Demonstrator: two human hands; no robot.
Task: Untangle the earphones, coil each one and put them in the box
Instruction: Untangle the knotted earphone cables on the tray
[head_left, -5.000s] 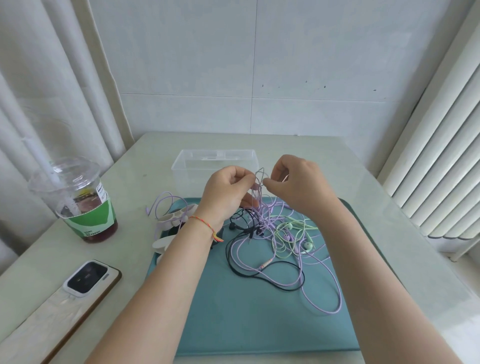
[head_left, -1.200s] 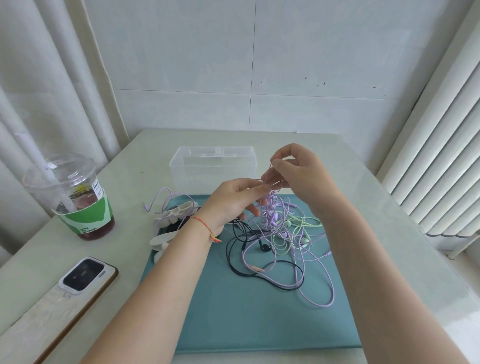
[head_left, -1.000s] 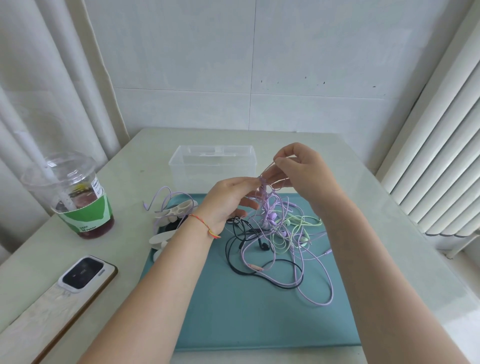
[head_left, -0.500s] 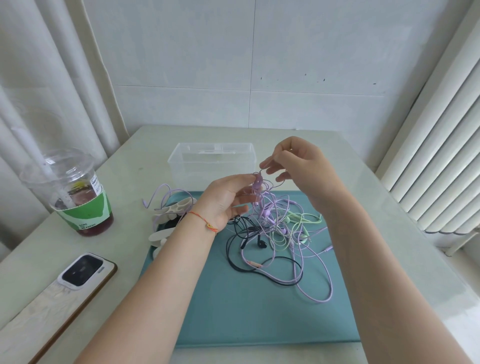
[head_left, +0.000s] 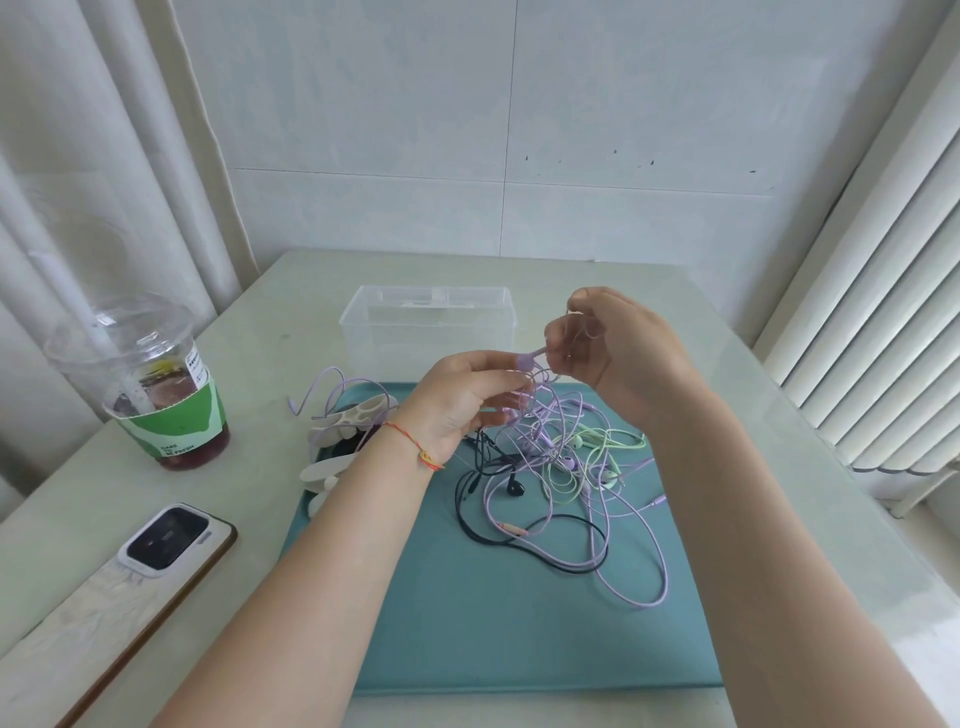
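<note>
Head view looks down on a pale tabletop (head_left: 597, 280) carrying a teal mat (head_left: 519, 623); on the mat lies a tangle of earphones (head_left: 566, 488), purple, green and black cords looped through one another; the left hand (head_left: 467, 400), with a red string bracelet (head_left: 415, 441) at the wrist, is raised above the mat and pinches purple cord near a purple earbud (head_left: 525, 360); the right hand (head_left: 618, 353) is raised just beside it, fingers curled and pinching the stem of that earbud and a thin strand; purple cord hangs from both hands down into the tangle; a clear plastic box (head_left: 428, 325) stands open behind the mat, with no earphones visible inside; more purple cord with pale winders (head_left: 343, 431) lies at the mat's left edge; an iced drink cup (head_left: 156, 384) with a green sleeve stands at the left; a phone (head_left: 174, 535) lies face down near the front left.
</note>
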